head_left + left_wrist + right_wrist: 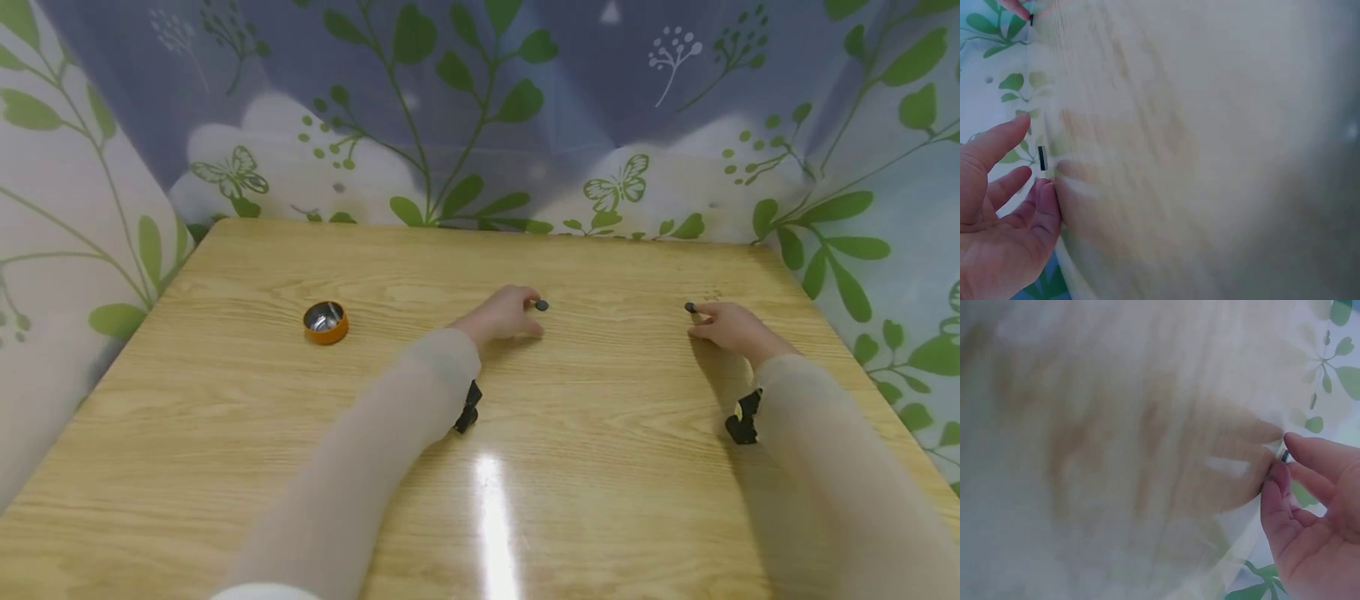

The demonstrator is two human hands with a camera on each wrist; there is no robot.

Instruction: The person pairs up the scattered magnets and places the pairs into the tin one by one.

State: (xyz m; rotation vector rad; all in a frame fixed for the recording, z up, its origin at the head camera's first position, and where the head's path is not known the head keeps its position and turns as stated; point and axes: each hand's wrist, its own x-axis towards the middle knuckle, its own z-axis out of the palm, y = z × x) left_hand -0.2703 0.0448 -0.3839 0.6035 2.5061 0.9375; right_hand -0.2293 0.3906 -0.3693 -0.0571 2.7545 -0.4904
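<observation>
Toward the back of the wooden table (pixel 585 400), my left hand (pixel 504 313) reaches to a small dark round disc (pixel 542 305). In the left wrist view, that disc (pixel 1042 158) shows edge-on between the spread thumb and the fingertips, with a gap on the thumb side. Farther right, my right hand (pixel 729 327) is at a second small dark disc (pixel 691 307), just off the index fingertip. The right wrist view shows this disc (pixel 1285 455) close against the lower fingertips, the other digit (pixel 1300 445) slightly apart above it.
An orange bowl (pixel 326 335) with a dark inside and shiny metallic pieces stands on the left of the table. Leaf-patterned fabric (pixel 480 117) hangs along the back and both sides. Dark wrist cameras (pixel 742 418) are strapped under both sleeves.
</observation>
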